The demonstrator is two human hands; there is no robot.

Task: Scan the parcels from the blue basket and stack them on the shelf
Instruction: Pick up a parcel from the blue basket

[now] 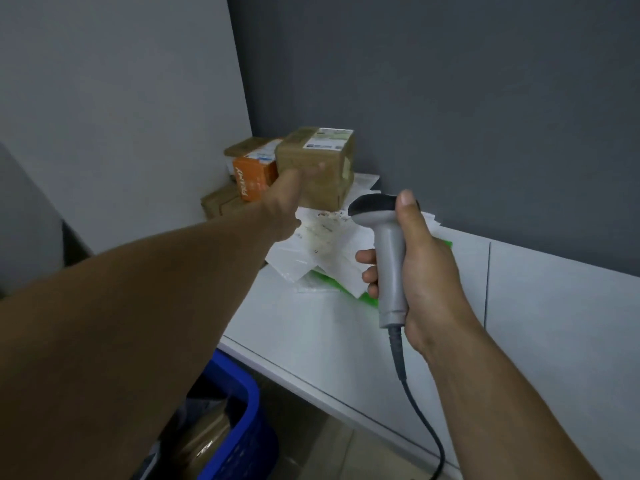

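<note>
Now the left hand grips the parcel ahead (right hand clasps the scanner).

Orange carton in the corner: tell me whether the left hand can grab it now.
Probably not: the left hand is occupied holding the brown cardboard box, right next to the orange carton.

The parcel is cardboard brown with a white label, the box orange with white lettering, the scanner grey with a black head, the basket blue, the shelf white, the wall dark grey.
</note>
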